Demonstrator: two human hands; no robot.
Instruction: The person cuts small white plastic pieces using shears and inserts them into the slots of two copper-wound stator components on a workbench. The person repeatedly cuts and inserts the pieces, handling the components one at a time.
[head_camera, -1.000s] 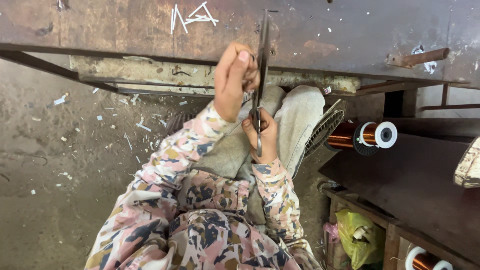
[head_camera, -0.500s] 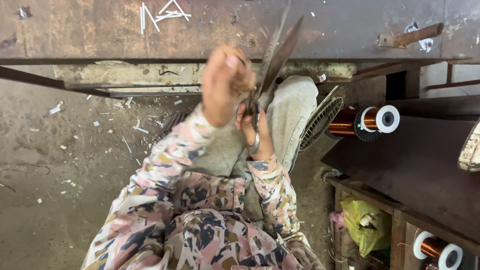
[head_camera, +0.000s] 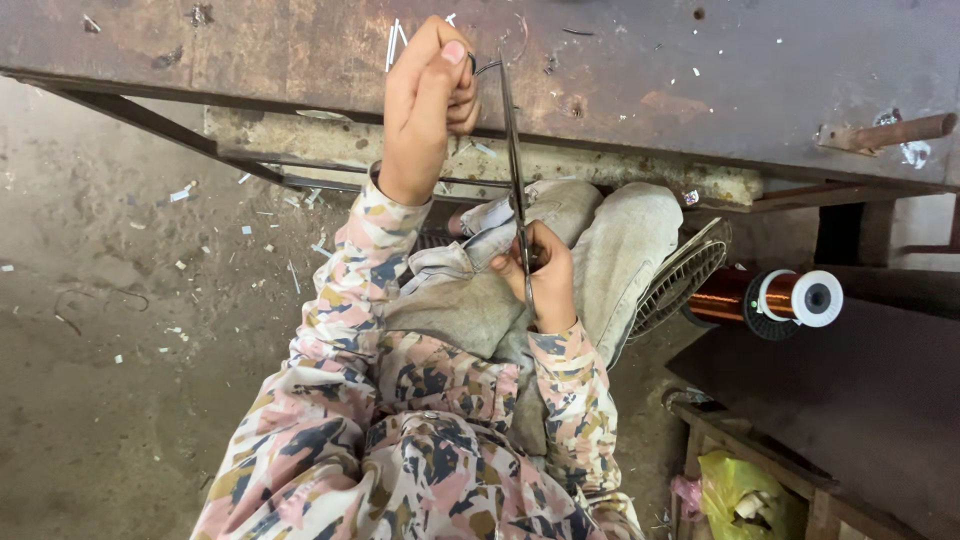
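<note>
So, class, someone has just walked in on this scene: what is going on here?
A seated person in a patterned jacket works at the edge of a rusty metal bench. The right hand grips the handles of long scissors, blades pointing up toward the bench. The left hand, raised to the bench edge, pinches a thin wire at the blade tips. A spool of copper wire lies to the right, beside a small fan. Small offcuts litter the floor.
</note>
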